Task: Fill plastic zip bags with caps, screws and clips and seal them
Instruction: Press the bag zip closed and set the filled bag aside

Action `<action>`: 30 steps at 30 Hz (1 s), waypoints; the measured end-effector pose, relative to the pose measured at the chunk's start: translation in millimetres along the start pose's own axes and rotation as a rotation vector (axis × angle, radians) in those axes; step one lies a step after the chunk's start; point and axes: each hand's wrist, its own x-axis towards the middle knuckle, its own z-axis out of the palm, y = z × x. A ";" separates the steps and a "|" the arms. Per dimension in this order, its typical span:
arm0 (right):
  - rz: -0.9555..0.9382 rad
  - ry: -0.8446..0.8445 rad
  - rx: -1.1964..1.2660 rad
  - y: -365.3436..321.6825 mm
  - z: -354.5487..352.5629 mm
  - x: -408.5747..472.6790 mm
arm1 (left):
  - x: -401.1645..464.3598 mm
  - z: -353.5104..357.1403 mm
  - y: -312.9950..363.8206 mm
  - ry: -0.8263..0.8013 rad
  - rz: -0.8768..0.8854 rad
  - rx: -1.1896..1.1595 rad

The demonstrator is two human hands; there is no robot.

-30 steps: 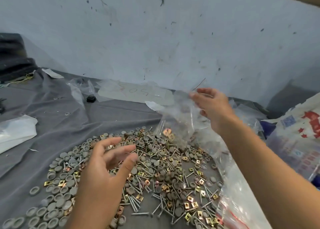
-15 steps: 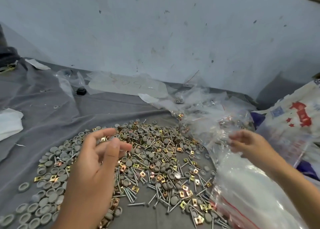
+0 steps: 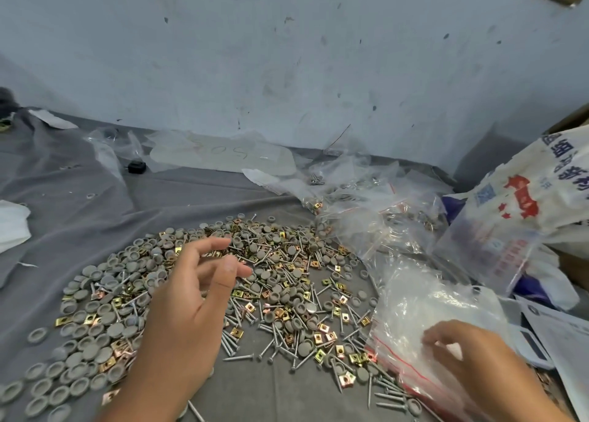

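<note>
While the left hand (image 3: 188,297) hovers loose-fingered over the hardware pile (image 3: 255,281), holding nothing I can spot, the right hand (image 3: 462,351) fingers rest on the empty zip bags (image 3: 424,319) right of that pile. They're flimsy and slippery, so grab near the red zip edge, which runs diagonally toward the pile.

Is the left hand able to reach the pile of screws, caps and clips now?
Probably yes. The left hand hovers open right above the pile, and nothing lies between them.
</note>
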 end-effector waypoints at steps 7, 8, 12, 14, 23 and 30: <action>-0.028 -0.034 -0.067 -4.6 7.5 -7.0 | 0.5 2.7 -5.7 -0.041 -0.002 -0.015; -0.028 -0.036 -0.058 -4.2 8.6 -7.4 | 0.6 2.2 -4.9 -0.037 0.001 -0.009; -0.009 -0.018 0.016 -6.3 7.0 -4.7 | 0.9 -0.6 -1.1 -0.014 0.012 0.040; -0.024 -0.030 -0.052 -11.3 9.1 -8.0 | 1.2 -0.7 -0.3 -0.018 0.006 0.056; 0.056 0.047 0.134 -10.5 9.6 0.2 | 1.5 1.4 -0.7 -0.029 0.004 0.038; 0.050 0.211 0.265 -7.9 -1.7 -2.7 | 2.0 0.8 -0.2 -0.039 -0.003 0.042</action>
